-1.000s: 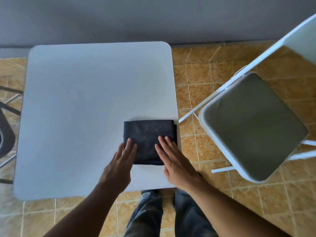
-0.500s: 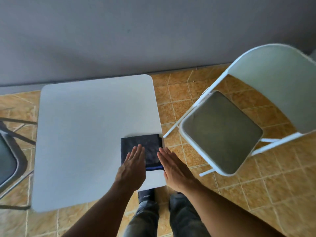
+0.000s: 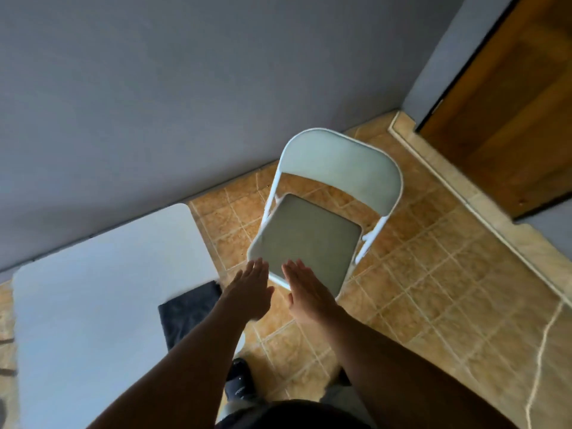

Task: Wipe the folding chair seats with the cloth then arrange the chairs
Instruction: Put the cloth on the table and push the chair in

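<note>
A white folding chair (image 3: 337, 168) with a grey seat (image 3: 309, 239) stands unfolded on the tiled floor, to the right of a white table (image 3: 102, 289). A dark folded cloth (image 3: 188, 308) lies on the table's near right corner, partly under my left forearm. My left hand (image 3: 250, 289) is flat and open, raised between the cloth and the seat's front edge. My right hand (image 3: 306, 289) is flat and open too, its fingertips over the seat's front rim. Neither hand holds anything.
A grey wall runs behind the table and chair. A wooden door (image 3: 507, 103) with a raised tiled threshold (image 3: 483, 205) is at the right. My legs and one shoe (image 3: 238, 385) are below, on the orange floor tiles (image 3: 433, 305).
Both hands have left the cloth and moved right toward the chair seat. The view has swung right and up, so the chair is now central and the door has appeared.
</note>
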